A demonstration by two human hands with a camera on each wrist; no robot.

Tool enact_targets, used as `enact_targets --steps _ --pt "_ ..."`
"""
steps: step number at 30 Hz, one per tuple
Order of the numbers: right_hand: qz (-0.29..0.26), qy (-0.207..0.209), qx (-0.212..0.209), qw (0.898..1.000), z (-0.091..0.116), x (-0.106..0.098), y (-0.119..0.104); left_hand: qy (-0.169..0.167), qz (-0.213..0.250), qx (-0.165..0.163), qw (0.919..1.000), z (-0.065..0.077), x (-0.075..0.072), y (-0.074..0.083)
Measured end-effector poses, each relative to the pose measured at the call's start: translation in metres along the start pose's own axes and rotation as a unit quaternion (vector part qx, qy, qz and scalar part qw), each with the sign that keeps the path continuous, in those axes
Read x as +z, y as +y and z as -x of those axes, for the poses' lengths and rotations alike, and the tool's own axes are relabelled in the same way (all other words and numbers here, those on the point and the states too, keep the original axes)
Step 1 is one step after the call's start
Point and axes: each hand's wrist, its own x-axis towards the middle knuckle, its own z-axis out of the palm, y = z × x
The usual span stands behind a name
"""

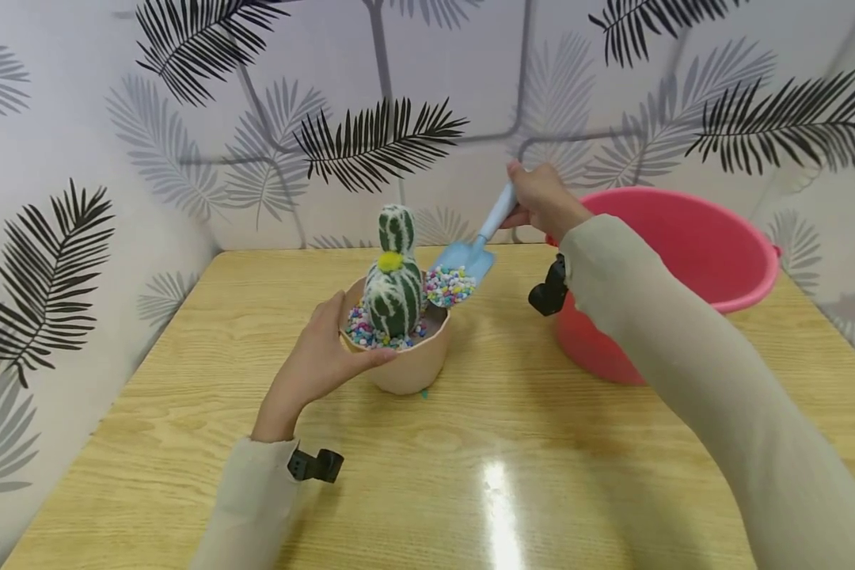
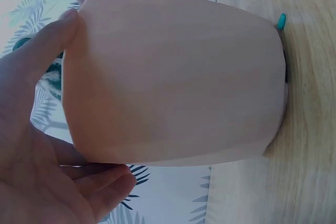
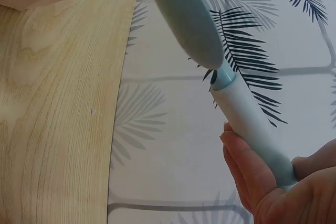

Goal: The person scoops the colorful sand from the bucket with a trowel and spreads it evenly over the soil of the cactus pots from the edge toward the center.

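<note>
A cactus (image 1: pixel 393 305) with a yellow flower stands upright in a beige plant pot (image 1: pixel 413 368), multicoloured pebbles (image 1: pixel 359 328) around its base. My left hand (image 1: pixel 317 356) grips the pot's near-left side, thumb along the front rim and fingers at the left. In the left wrist view the pot's wall (image 2: pixel 173 77) fills the middle, and the cactus is mostly hidden. With my right hand (image 1: pixel 545 198) I hold a light blue trowel (image 1: pixel 480 245) by its handle. Its blade tilts down at the pot's right rim, loaded with coloured pebbles (image 1: pixel 450 286). The right wrist view shows fingers around the handle (image 3: pixel 247 119).
A large pink bucket (image 1: pixel 684 245) stands on the right of the wooden table (image 1: pixel 185 380), partly behind my right forearm. One teal pebble (image 1: pixel 424 393) lies beside the pot's base. A leaf-patterned wall (image 1: pixel 456 182) rises behind the table.
</note>
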Motion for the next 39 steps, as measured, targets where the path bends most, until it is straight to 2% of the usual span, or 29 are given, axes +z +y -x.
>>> enact_targets --steps 8,16,30,39 --pt "0.000 0.015 -0.013 1.000 0.003 0.005 -0.006 0.003 -0.011 -0.003 0.9999 -0.002 -0.003 -0.001" --pt "-0.006 -0.010 -0.082 0.997 0.011 0.009 -0.013 -0.004 -0.018 0.005 0.9998 0.000 -0.005 0.002" --pt "0.022 -0.003 -0.114 0.993 0.029 0.011 -0.031 -0.009 -0.030 0.006 0.9995 -0.002 -0.005 0.005" --pt "0.021 -0.009 -0.129 0.991 0.034 0.010 -0.034 -0.018 -0.023 -0.013 0.9995 0.000 -0.002 0.009"
